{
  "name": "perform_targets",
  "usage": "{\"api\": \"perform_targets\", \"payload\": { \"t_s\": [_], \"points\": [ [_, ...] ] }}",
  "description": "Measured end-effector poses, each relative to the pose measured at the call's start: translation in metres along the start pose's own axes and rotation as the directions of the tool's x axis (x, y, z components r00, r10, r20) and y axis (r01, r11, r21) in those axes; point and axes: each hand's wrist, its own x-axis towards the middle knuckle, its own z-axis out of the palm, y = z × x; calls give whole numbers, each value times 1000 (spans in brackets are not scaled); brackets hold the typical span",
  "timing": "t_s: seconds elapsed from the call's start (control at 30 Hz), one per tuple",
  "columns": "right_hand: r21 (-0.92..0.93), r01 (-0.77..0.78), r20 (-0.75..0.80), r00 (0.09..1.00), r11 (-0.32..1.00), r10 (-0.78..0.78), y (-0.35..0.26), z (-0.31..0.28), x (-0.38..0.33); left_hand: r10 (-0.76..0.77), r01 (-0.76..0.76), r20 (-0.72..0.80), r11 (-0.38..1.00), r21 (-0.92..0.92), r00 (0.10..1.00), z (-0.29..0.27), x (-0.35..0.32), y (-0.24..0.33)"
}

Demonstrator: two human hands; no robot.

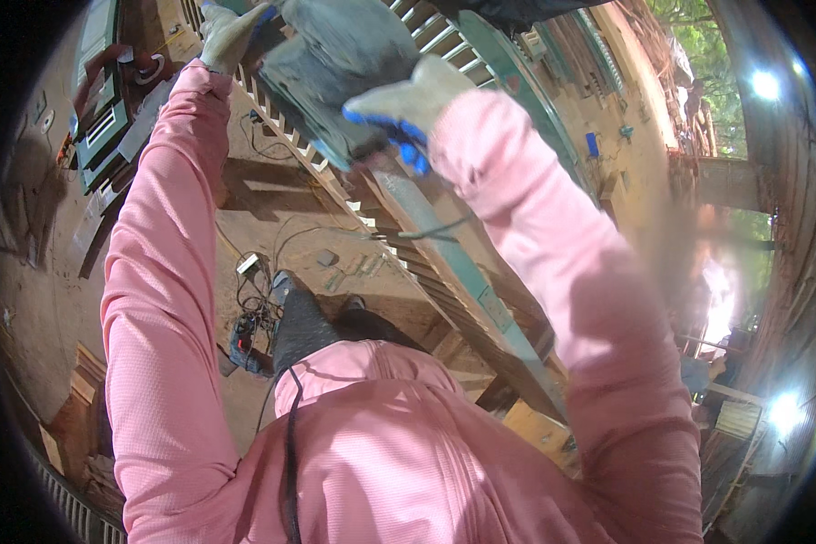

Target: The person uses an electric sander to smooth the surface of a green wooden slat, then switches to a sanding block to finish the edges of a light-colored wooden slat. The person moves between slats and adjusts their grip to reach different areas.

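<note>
Nearest the camera, in the head view, is the person's pink shirt [372, 453], its 2 sleeves stretching forward. Both hands wear pale gloves with blue fingers. The left hand [231, 38] is at the top edge, beside a dark, blurred grey thing [354, 54]; whether it grips anything cannot be told. The right hand [417, 100] is at that thing's right side, fingers curled; its hold cannot be made out either. A slatted frame with green rails [480, 290] runs diagonally beneath the grey thing, from upper left to lower right. Tangled cables [256, 295] lie left of the person's legs [304, 326], and green panels [104, 136] are piled farther left. Lights [765, 85] shine at right.
</note>
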Motion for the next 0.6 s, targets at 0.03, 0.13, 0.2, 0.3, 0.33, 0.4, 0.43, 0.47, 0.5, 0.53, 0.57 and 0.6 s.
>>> {"api": "perform_targets", "payload": {
  "t_s": [0.03,0.13,0.2,0.3,0.33,0.4,0.43,0.47,0.5,0.53,0.57,0.6],
  "points": [
    [79,3,-17,1000,997,-2,-8,-4,-3,1,0,20,1000,-22,1000,10,4,3],
    [106,30,-24,999,994,-28,-9,-4,3,-20,22,36,999,-35,999,10,8,1],
    [178,-40,-16,999,983,44,-2,1,-7,-35,36,24,999,-24,999,1,6,-1],
    [57,-33,30,999,998,31,17,2,-16,31,-30,-49,999,30,998,-8,-1,-3],
    [35,-63,53,997,997,62,19,2,-19,8,-7,-46,1000,12,999,-9,-3,-4],
    [-6,11,-7,1000,1000,-11,13,2,-6,-27,26,-30,999,-22,999,-10,1,-8],
    [-17,7,-28,1000,1000,-8,5,3,-1,-40,39,-18,998,-40,999,-9,5,-10],
    [-24,-8,-63,998,1000,6,-1,0,2,-48,48,10,997,-67,999,1,11,-9],
    [-34,16,-98,995,999,-19,-10,-2,7,-59,61,29,995,-81,998,3,15,-10],
    [53,-22,-58,998,998,25,-11,-3,10,-66,72,59,993,-94,996,4,18,-11],
    [133,-60,-5,998,989,61,-12,-2,13,-79,87,80,991,-106,994,1,17,-8],
    [90,-75,-16,997,993,77,-9,-3,9,-90,103,104,988,-119,990,1,16,-4]
  ]
}}
